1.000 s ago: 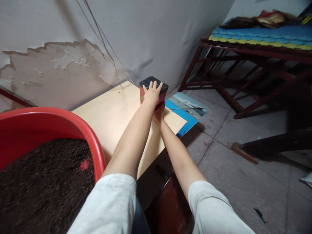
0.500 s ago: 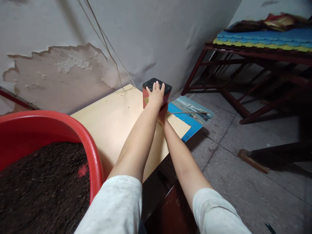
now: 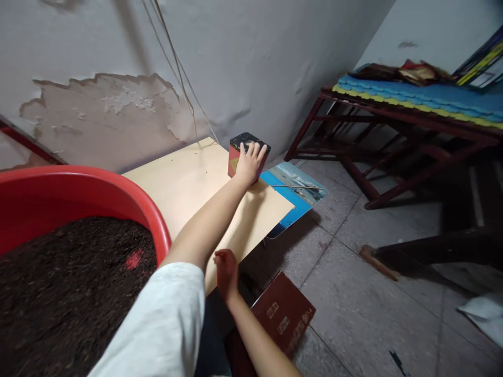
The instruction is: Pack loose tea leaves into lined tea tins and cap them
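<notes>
My left hand (image 3: 249,163) reaches far out and rests on the top of a red box with a dark speckled lid (image 3: 240,148), fingers stretched over it. The box stands at the far end of a pale board (image 3: 188,183). My right hand (image 3: 225,273) is drawn back close to my body, at the near edge of the board, its fingers curled in; nothing shows in them. A big red tub (image 3: 153,222) filled with dark crumbly material sits at my left.
A blue picture sheet (image 3: 302,188) with a thin stick (image 3: 298,186) on it pokes out from under the board. A dark red box (image 3: 283,314) lies on the floor below. A red wooden frame (image 3: 393,131) with blue mats stands at the right. Cords hang down the peeling wall.
My right hand has pulled back from the box to the near edge of the board. The left hand stays on the box lid. The view has shifted a little.
</notes>
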`<action>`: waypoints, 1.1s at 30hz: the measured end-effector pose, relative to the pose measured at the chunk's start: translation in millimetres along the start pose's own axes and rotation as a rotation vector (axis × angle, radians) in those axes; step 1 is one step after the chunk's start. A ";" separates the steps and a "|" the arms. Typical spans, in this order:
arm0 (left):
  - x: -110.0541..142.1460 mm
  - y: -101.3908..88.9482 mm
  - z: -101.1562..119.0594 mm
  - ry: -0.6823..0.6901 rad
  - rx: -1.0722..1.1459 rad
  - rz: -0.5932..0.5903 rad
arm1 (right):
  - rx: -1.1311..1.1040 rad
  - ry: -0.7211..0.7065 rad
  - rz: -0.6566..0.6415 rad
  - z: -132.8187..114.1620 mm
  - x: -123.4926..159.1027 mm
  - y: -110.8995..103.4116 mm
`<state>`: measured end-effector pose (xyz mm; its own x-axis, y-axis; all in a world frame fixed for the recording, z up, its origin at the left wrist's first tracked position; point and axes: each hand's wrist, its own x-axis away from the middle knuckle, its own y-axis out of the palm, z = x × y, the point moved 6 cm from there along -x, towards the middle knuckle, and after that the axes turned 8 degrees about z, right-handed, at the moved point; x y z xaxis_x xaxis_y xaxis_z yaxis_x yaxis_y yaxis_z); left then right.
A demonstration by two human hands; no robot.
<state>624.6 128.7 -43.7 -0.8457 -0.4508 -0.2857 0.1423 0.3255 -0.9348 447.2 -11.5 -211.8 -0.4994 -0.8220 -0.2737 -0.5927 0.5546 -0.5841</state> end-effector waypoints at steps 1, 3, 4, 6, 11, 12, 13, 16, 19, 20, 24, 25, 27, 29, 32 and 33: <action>9.6 -6.8 5.7 0.073 -0.010 0.019 | -0.063 0.055 0.035 -1.4 9.2 -2.6; 34.0 -23.8 15.1 0.197 -0.010 0.020 | -0.187 0.153 0.118 -3.3 13.3 -15.2; 48.7 -33.4 18.2 0.247 0.004 -0.004 | -0.231 0.179 0.149 -6.0 9.5 -23.7; 83.6 -51.8 17.9 0.292 0.057 -0.129 | -0.314 0.210 0.209 -16.7 -3.7 -43.6; 188.4 -126.6 -11.0 0.310 0.159 -0.003 | -0.709 0.200 0.330 -80.0 -16.0 -88.0; 211.2 -140.4 -21.2 0.285 0.163 0.020 | -0.750 0.145 0.280 -99.0 -12.7 -92.6; 233.9 -152.8 -32.5 0.248 0.167 0.031 | -0.779 0.063 0.190 -120.0 -8.3 -95.3; 300.5 -180.1 -72.8 0.032 0.197 0.031 | -0.815 -0.190 -0.178 -181.6 10.3 -93.7; 367.7 -190.1 -113.0 -0.270 0.232 -0.011 | -0.670 -0.373 -0.637 -229.3 35.6 -73.3; 389.8 -191.9 -123.7 -0.362 0.225 -0.016 | -0.557 -0.457 -0.769 -240.9 46.3 -64.6; 472.4 -203.2 -148.1 -0.657 0.193 -0.014 | 0.031 -0.950 -1.177 -262.6 102.0 -34.3; 492.1 -207.9 -150.7 -0.722 0.195 -0.004 | 0.143 -1.033 -1.251 -263.0 115.0 -29.6; 533.5 -219.6 -155.6 -0.870 0.197 0.066 | 0.264 -1.103 -1.326 -265.5 133.2 -23.8; 581.0 -232.0 -162.8 -1.039 0.189 0.225 | 0.298 -1.103 -1.302 -272.5 141.7 -19.8; 664.8 -243.3 -180.8 -1.239 0.112 0.588 | 0.381 -1.094 -1.210 -284.0 145.5 -9.4; 694.0 -243.4 -188.9 -1.284 0.068 0.704 | 0.427 -1.094 -1.185 -287.3 146.4 -3.9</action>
<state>-94.1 -106.3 25.4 0.4307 -0.6451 -0.6311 0.3778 0.7639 -0.5231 194.9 -96.8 -30.1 0.8274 -0.5317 0.1810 0.0007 -0.3211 -0.9470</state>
